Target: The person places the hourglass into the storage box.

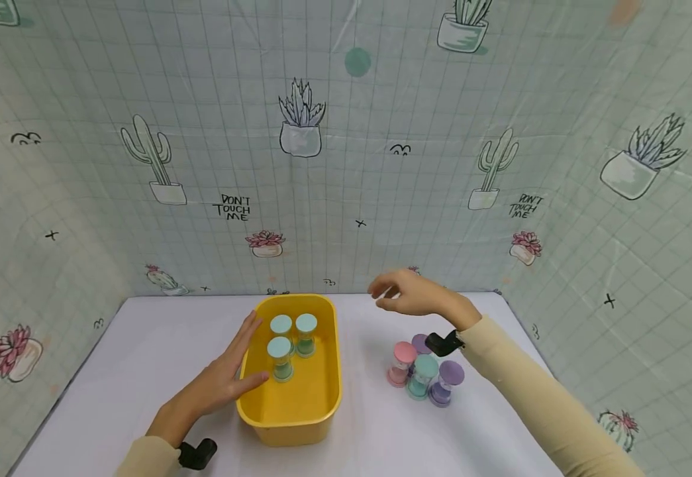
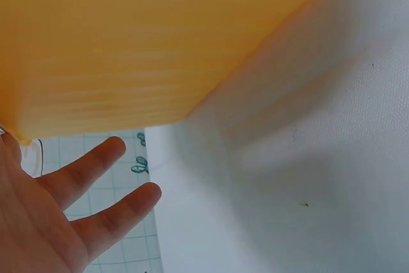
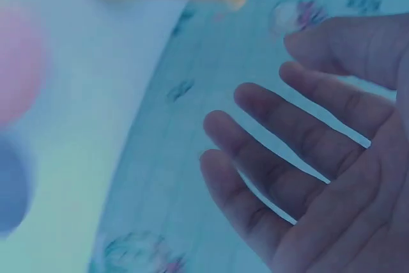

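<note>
Beige-sleeved left hand (image 1: 217,384), lower left of centre: fingers spread at the left rim of the yellow bin (image 1: 295,434) | bin, lower centre: three mint timers (image 1: 281,350) standing inside | right hand (image 1: 417,295), right of centre: raised, fingers loosely bent, slightly apart | pink timer (image 1: 404,354), lone mint timer (image 1: 424,371), two purple timers (image 1: 449,375): clustered on tabletop (image 1: 363,424), lower right

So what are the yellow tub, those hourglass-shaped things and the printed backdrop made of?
The yellow tub: probably moulded plastic, satin, judging by its smooth, rounded, evenly coloured walls.
The hourglass-shaped things: likely plastic ends, matt and evenly coloured; see-through middles, glass or clear plastic.
The printed backdrop: perhaps fabric or thin plastic sheet, as soft creases show.
</note>
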A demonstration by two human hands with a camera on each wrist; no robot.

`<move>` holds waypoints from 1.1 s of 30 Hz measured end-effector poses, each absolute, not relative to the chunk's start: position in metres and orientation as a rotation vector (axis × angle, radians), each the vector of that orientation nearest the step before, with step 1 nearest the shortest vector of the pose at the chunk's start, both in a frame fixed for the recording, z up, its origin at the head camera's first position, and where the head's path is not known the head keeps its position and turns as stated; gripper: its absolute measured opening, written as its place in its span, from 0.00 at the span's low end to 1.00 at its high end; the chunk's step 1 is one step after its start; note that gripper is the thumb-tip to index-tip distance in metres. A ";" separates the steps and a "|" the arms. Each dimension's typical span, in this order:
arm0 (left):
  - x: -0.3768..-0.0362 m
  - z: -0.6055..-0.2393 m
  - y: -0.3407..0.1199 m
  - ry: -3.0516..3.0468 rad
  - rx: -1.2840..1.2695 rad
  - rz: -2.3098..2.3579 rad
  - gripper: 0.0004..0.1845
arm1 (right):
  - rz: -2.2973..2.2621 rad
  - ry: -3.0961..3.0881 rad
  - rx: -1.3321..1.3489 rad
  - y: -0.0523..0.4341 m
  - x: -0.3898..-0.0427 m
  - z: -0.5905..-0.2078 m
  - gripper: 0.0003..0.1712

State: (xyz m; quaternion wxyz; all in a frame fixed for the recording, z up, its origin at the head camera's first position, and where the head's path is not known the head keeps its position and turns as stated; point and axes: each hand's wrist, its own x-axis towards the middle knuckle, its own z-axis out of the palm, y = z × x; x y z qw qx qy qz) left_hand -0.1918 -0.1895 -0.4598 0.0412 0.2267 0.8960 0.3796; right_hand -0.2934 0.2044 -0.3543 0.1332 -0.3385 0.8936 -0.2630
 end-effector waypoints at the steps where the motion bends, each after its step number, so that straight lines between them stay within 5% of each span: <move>1: -0.191 -0.461 -0.190 2.740 0.696 1.160 0.50 | -0.751 2.587 -0.946 0.213 -0.292 -0.359 0.18; 16: -0.190 -0.463 -0.191 2.743 0.684 1.182 0.49 | -0.762 2.366 -0.479 0.287 -0.267 -0.412 0.31; 33: -0.190 -0.462 -0.189 2.742 0.654 1.184 0.50 | -0.969 2.323 -0.417 0.303 -0.252 -0.434 0.44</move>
